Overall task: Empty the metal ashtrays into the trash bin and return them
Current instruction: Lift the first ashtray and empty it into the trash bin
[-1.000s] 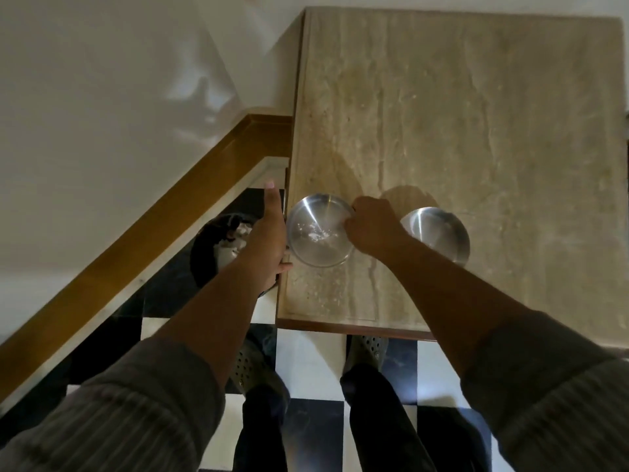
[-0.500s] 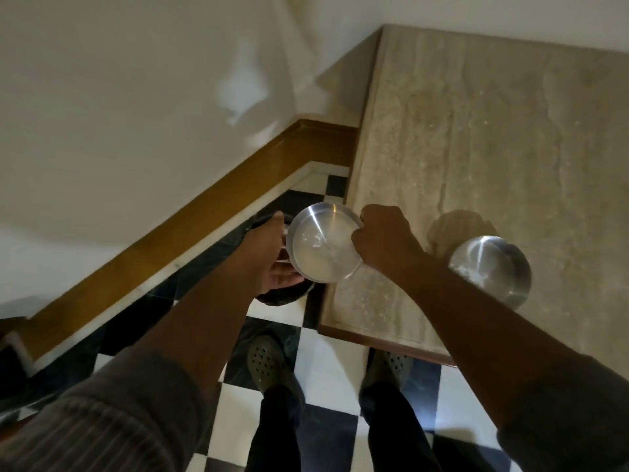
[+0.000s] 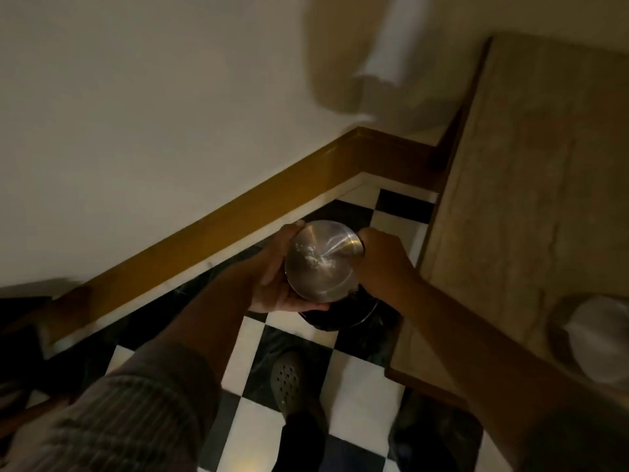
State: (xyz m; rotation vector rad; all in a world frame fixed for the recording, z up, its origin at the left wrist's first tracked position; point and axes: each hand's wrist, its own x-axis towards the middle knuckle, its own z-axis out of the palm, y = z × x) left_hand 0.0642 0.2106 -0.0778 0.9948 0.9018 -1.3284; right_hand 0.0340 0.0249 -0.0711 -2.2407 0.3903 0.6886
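A round metal ashtray [image 3: 321,260] with pale ash inside is held off the table, above the floor. My left hand [image 3: 275,277] cups its left and lower rim. My right hand [image 3: 381,257] grips its right rim. Right under it stands the dark round trash bin [image 3: 343,316], mostly hidden by the ashtray and my hands. A second metal ashtray [image 3: 599,338], blurred, rests on the marble table [image 3: 524,185] at the right edge of the view.
A wooden skirting board [image 3: 218,226] runs along the white wall to the left. The floor is black and white checkered tile [image 3: 357,379]. My shoe [image 3: 289,376] stands just below the bin. The table's wooden front edge [image 3: 422,383] is right of the bin.
Both hands have carried the ashtray left off the table's edge and over the trash bin. The view has swung left, so the table and second ashtray now sit far right.
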